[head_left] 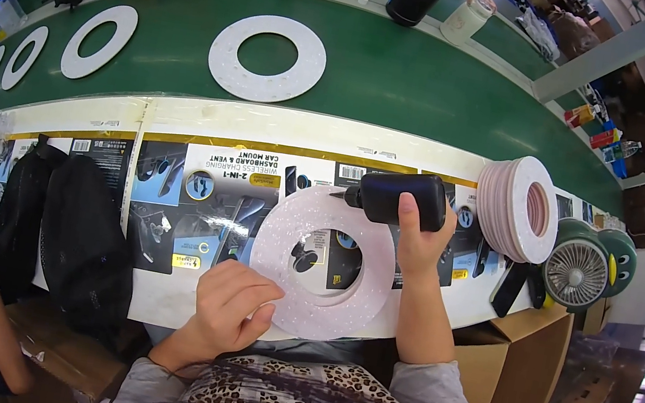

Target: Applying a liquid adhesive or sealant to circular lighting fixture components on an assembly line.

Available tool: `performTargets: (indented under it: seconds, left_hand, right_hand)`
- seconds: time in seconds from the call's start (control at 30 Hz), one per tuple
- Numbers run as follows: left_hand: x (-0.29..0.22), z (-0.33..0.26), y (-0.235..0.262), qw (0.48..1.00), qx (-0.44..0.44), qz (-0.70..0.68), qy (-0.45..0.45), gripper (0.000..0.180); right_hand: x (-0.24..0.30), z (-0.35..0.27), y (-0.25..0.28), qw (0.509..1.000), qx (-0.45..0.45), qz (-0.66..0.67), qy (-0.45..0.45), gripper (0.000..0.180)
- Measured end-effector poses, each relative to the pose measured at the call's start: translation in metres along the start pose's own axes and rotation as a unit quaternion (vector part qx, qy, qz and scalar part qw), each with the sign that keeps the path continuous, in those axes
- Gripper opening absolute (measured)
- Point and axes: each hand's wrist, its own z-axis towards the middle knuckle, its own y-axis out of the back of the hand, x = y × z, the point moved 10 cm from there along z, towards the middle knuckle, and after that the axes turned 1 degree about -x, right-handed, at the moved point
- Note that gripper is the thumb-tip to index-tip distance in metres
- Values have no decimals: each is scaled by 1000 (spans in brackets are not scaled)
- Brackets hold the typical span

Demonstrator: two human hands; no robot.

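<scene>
A pale, speckled flat ring (322, 264) (wide central hole) lies between the hands: the left hand (232, 299) presses its edge, the right hand (417, 240) grips a black bottle (396, 197) over it. Beyond them runs a green bench (413, 79).

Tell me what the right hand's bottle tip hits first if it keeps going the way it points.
The black bottle in the right hand points left, nozzle right at the white ring's upper edge, so probably that ring.
</scene>
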Motion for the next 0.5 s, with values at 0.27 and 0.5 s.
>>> performTargets:
  seconds: [0.27, 0.5]
  left_hand:
    - [1, 0, 0, 1000, 3, 2, 2, 11]
    - [0, 1, 1, 1000, -1, 3, 0, 10]
  right_hand:
    - [-5, -2, -2, 999, 24, -6, -28, 23]
    - [-3, -2, -2, 999, 27, -11, -30, 23]
